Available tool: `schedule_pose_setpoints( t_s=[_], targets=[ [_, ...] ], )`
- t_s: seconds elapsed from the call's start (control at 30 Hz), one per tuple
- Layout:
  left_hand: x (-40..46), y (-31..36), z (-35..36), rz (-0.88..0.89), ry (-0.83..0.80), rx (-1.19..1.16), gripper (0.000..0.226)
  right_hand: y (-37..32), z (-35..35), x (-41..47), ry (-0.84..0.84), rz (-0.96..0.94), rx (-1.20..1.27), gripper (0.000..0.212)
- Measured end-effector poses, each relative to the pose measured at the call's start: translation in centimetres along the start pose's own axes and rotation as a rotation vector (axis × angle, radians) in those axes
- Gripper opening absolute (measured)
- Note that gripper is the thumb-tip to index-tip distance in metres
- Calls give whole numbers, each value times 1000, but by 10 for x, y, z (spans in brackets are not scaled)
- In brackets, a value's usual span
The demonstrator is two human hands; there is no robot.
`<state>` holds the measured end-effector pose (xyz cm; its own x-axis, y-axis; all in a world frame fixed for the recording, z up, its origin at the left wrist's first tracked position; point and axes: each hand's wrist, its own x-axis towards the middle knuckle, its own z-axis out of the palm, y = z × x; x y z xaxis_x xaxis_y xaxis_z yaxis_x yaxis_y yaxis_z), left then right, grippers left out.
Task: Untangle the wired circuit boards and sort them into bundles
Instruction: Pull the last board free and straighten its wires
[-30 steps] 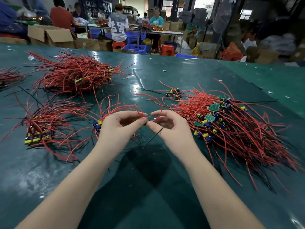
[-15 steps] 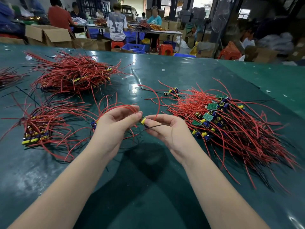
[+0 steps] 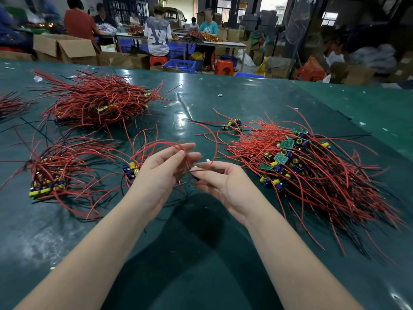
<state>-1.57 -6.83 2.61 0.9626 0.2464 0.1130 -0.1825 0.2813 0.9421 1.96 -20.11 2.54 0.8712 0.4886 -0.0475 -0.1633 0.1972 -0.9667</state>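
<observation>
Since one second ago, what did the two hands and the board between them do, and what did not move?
The left hand opened its fingers and now lets red wires run loosely through them. The right hand turned palm up and kept its pinch on the small wired board, with the red lead arching above it. The big tangled pile and the sorted bundles on the green table stayed put.

Single head-worn wide-angle view, looking forward and down from above the person's forearms, close over the green desk (image 3: 234, 101), wire piles from 9 to 3 o'clock, desk's far edge and workshop background at 12 o'clock, no second view.
</observation>
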Motion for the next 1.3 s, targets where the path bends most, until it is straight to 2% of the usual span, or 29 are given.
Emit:
schedule_pose_setpoints(
  t_s=[0.13, 0.37, 0.57, 0.7, 0.73, 0.8, 0.87, 0.97, 1.03, 1.1, 1.13, 1.23, 1.3],
  targets=[
    [-1, -1, 1, 41, 31, 91, 25, 2, -1, 1, 63, -24, -41, 14],
    [-1, -3, -2, 35, 141, 145, 17, 3, -1, 2, 135, -214, -387, 14],
    [0, -1, -6, -3, 128, 97, 20, 6, -1, 1, 187, -391, -648, 15],
    [0, -3, -11, 98, 53, 515, 25, 6, -2, 2, 213, -420, -713, 14],
    [0, -4, -12, 101, 40, 542, 25, 6, -2, 2, 213, -409, -705, 13],
    [0, -3, -12, 56, 39, 441, 23, 6, -3, 2, 211, -363, -641, 13],
    [1, -2, -9, 9, 45, 239, 23, 4, -3, 3, 195, -282, -507, 10],
    [0, 1, -7, -5, 22, 15, 24, -1, -5, 2, 142, -90, -115, 9],
    [0, 3, -7, 31, 0, 16, 22, -6, -8, 1, 103, 54, 134, 5],
    [0, 5, -8, 79, -6, 89, 19, -9, -12, 1, 87, 142, 260, 3],
    [1, 6, -9, 104, 1, 121, 17, -10, -14, 1, 89, 167, 301, 3],
    [0, 8, -11, 159, 22, 164, 13, -11, -16, 2, 87, 195, 364, 21],
    [-1, 10, -10, 175, 28, 164, 11, -11, -18, 2, 80, 204, 390, 23]
  ],
)
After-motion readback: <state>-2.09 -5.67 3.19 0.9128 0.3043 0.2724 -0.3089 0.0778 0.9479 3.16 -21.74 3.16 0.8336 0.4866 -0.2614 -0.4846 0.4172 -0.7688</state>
